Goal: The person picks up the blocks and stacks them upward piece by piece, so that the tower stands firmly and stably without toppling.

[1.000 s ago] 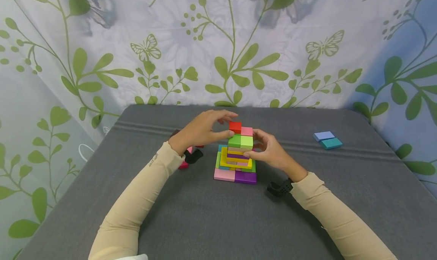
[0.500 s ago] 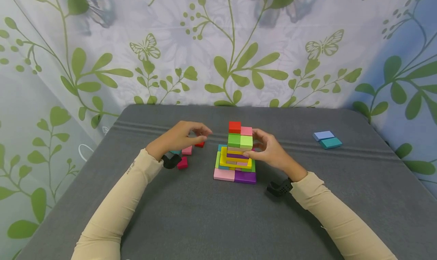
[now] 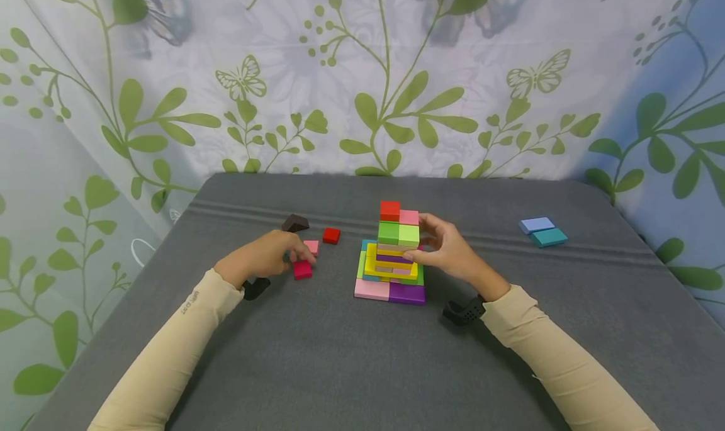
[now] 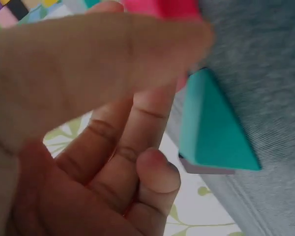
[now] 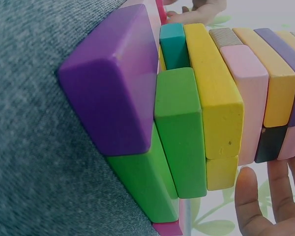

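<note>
A tower of coloured wooden blocks (image 3: 399, 233) stands mid-table on a wide base, topped by a red block (image 3: 389, 210) beside a pink one. My right hand (image 3: 450, 248) holds its right side, thumb at the front and fingers behind. In the right wrist view, those fingers (image 5: 279, 189) reach along the stacked blocks. Over the loose blocks on the left, my left hand (image 3: 263, 255) reaches down with loosely bent fingers at a crimson block (image 3: 303, 271) lying on the table. In the left wrist view the thumb crosses before that block; a teal triangular block (image 4: 219, 130) lies close by.
Near the left hand lie a pink block (image 3: 311, 247), a red block (image 3: 331, 235) and a dark brown block (image 3: 295, 223). Two flat blocks, light blue (image 3: 537, 225) and teal (image 3: 549, 238), lie at the right on the grey tabletop (image 3: 362, 362). Patterned curtain hangs behind.
My left hand has moved away from the top of the tower, leftward and down to the loose blocks. My right hand stays at the tower.
</note>
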### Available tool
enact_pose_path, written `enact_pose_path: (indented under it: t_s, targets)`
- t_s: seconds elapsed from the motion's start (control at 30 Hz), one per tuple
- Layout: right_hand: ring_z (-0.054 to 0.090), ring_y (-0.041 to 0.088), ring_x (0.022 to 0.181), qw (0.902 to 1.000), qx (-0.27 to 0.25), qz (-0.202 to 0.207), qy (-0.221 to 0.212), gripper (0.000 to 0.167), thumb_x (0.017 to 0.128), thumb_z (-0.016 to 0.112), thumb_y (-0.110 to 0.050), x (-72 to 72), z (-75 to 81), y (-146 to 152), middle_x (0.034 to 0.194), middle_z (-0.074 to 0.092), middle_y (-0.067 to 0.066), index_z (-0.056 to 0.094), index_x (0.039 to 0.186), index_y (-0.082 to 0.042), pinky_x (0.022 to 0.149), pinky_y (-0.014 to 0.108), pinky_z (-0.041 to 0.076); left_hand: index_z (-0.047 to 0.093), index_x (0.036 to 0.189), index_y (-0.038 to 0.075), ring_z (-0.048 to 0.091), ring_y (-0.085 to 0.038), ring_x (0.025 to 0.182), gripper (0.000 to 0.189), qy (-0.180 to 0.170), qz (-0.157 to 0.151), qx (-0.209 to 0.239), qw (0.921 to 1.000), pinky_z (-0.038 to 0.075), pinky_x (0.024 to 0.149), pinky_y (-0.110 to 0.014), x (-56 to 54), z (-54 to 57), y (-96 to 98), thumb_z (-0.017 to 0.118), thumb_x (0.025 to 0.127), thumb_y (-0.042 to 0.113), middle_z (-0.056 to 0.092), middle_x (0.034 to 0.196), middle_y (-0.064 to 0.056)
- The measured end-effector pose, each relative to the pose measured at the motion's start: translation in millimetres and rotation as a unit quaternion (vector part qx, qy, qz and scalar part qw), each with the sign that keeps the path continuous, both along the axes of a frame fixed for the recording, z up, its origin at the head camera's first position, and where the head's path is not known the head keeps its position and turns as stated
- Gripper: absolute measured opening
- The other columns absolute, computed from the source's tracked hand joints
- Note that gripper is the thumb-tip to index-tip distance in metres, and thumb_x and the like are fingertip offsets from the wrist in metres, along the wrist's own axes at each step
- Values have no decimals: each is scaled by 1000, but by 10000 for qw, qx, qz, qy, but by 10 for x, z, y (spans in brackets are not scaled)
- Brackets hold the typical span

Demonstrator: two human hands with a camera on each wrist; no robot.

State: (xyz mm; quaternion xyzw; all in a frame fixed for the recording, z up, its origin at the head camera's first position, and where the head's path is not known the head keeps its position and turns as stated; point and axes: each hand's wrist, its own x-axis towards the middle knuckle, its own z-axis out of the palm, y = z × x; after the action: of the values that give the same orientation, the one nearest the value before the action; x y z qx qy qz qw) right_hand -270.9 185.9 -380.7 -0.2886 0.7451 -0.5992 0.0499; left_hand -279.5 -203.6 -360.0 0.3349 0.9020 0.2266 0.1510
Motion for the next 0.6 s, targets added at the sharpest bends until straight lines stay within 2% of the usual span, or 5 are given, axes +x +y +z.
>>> enact_pose_path:
  t_s: [0.17, 0.33, 0.43, 0.6]
  targets:
    - [63, 10, 113, 10000, -20, -14, -10, 65, 93, 84, -6, 1, -5, -6, 132, 63, 27, 51, 144, 17, 95, 26, 55, 83, 115, 6, 64, -18, 91, 32, 268, 5, 2, 9996, 56, 80, -36, 24, -80, -4, 87, 86, -7, 73, 112, -6]
    - [63, 10, 112, 10000, -17, 19, 32, 65, 93, 84, -7, -1, -9, -5, 132, 63, 28, 51, 144, 18, 95, 25, 55, 81, 113, 7, 63, -19, 90, 31, 379, 91, 192, 9991, 56, 84, -40, 36, -91, 40, 94, 85, 11, 71, 108, -3]
    - [64, 10, 112, 10000, -29, 28, 28, 65, 93, 84, -7, -3, -14, -3, 131, 64, 27, 51, 143, 18, 95, 25, 56, 79, 113, 8, 65, -23, 96, 31, 492, 91, 414, 9979, 57, 88, -45, 44, -47, 102, 93, 86, 15, 72, 111, -2]
    - [64, 11, 112, 10000, -24, 23, 16, 65, 93, 84, -5, -6, -11, -2, 131, 64, 27, 51, 144, 18, 95, 26, 56, 76, 114, 7, 70, -27, 103, 29, 507, 23, 975, 9939, 58, 93, -53, 48, 130, 249, 88, 90, 15, 75, 109, 0]
